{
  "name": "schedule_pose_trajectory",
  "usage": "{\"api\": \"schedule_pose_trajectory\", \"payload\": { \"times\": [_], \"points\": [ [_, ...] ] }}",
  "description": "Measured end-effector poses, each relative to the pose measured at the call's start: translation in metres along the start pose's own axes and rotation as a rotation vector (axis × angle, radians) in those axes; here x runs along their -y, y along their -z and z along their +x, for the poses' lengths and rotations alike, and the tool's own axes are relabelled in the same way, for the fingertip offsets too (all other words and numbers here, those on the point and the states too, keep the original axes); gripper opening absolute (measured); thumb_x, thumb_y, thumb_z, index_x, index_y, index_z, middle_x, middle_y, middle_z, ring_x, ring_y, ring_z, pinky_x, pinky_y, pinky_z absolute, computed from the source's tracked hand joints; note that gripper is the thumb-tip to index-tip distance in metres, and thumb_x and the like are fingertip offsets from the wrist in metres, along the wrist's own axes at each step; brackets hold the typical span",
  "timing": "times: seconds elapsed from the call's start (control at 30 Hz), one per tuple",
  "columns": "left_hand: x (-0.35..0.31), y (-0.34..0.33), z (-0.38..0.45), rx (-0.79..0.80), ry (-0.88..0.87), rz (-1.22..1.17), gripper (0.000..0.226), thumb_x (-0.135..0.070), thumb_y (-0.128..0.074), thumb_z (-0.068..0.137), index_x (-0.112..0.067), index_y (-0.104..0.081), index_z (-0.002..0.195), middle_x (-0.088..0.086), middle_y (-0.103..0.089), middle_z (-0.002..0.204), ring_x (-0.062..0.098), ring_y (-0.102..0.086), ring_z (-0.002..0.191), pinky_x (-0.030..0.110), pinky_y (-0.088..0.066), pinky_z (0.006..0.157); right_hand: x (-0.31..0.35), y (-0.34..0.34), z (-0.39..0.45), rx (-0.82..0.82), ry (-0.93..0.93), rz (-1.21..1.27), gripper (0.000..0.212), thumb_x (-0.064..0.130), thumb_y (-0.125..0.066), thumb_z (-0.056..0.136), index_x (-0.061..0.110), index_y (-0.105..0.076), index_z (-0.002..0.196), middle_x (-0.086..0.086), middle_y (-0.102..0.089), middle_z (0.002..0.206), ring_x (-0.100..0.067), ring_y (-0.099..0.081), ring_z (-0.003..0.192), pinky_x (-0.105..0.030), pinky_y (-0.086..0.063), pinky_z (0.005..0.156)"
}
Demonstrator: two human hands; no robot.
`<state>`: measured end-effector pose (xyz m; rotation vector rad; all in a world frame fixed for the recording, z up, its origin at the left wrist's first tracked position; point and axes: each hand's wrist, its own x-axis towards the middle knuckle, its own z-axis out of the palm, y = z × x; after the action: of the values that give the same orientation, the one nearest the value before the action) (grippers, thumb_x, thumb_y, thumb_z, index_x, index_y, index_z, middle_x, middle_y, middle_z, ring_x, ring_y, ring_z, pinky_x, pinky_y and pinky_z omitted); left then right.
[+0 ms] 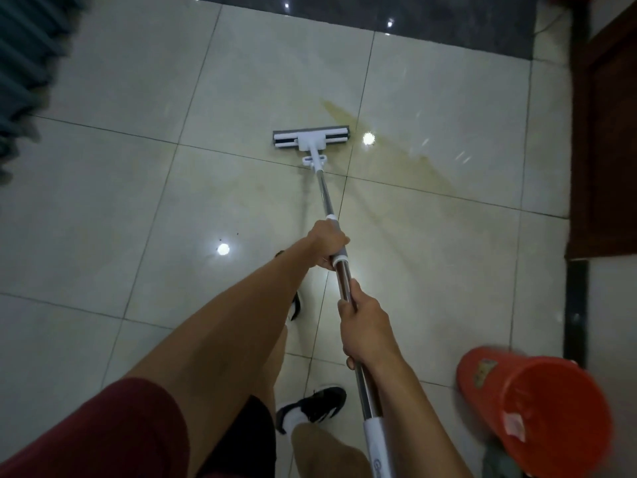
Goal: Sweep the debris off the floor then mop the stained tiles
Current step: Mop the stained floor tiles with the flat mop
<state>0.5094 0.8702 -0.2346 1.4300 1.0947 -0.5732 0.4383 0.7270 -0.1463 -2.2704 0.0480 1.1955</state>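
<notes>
A mop with a white and grey flat head (pixel 311 136) rests on the pale floor tiles, its metal handle (pixel 325 194) running back toward me. My left hand (pixel 329 244) grips the handle's grey sleeve further down the shaft. My right hand (pixel 365 329) grips the shaft nearer my body. A yellowish stain (pixel 406 157) streaks diagonally across the tiles just right of the mop head, with fainter smears below it.
An orange bucket (pixel 537 405) stands at the lower right beside a dark wooden door frame (pixel 599 139). A dark tile strip (pixel 396 19) borders the far side. A grey ribbed object (pixel 24 63) sits at the upper left. My feet in black shoes (pixel 317 405) stand below the handle.
</notes>
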Motion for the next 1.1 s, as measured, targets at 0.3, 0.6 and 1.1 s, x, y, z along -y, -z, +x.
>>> {"api": "schedule_pose_trajectory", "payload": {
  "times": [0.3,0.6,1.1],
  "points": [
    [-0.014,0.001,0.015,-0.081,-0.094,0.084,0.024,-0.011,-0.063,0.095,-0.016,-0.049,0.077,0.011,-0.058,0.080,0.029,-0.068,0.066,0.045,-0.061,0.054,0.014,0.007,0.009,-0.039,0.003,0.069,0.040,0.025,-0.040,0.105,0.031,-0.045,0.143,0.000,-0.058,0.087,-0.018,-0.055,0.068,-0.041,-0.061,0.074],
    [-0.085,0.040,0.094,-0.021,-0.110,0.112,0.021,-0.013,-0.060,0.093,-0.020,-0.049,0.077,0.009,-0.060,0.083,0.029,-0.064,0.069,0.033,-0.059,0.052,0.083,0.034,0.081,-0.020,-0.004,0.151,0.044,0.024,-0.042,0.105,0.038,-0.040,0.147,-0.002,-0.054,0.089,-0.016,-0.050,0.066,-0.037,-0.057,0.067],
    [-0.276,0.125,0.229,-0.054,-0.152,0.192,0.011,-0.010,-0.054,0.098,-0.014,-0.052,0.108,0.005,-0.057,0.085,0.019,-0.060,0.062,0.023,-0.050,0.040,0.255,0.087,0.262,-0.009,-0.074,0.323,0.040,0.027,-0.043,0.105,0.032,-0.045,0.144,-0.008,-0.059,0.090,-0.022,-0.054,0.055,-0.029,-0.052,0.043]
  ]
}}
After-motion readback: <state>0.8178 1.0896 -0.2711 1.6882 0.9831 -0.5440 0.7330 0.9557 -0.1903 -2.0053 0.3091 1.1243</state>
